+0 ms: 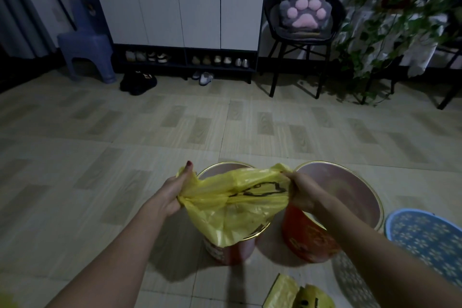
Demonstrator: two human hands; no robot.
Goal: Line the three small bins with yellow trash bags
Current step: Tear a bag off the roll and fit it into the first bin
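Left hand grips one bunched edge of a yellow trash bag, fingers curled into the plastic. Right hand pinches the opposite edge, so the bag is held stretched between both hands. The bag hangs over the mouth of a red bin with a gold rim; its lower part droops into the opening and over the near rim. A second red bin, unlined, stands just beside it to the right, leaning. A blue patterned bin stands at the far right. More folded yellow bags lie on the tiled floor near the bottom edge. Beyond: a black chair with a paw cushion, a blue stool, a shoe cabinet.
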